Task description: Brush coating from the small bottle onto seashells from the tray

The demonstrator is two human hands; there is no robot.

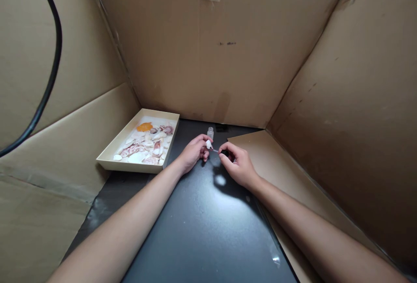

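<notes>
At the centre of the frame the left hand [194, 153] pinches a white shell [209, 144], the right hand [239, 163] angles in gripping a black cap [225, 153], above a dark table [202, 226] walled by cardboard [182, 48].

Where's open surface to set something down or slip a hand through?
Widest: the dark tabletop between left forearm and right forearm. A narrower strip runs between the shell tray and the left hand. Crowded: where its small white piece nears the right hand and black cap, with the clear bottle just beyond.
</notes>
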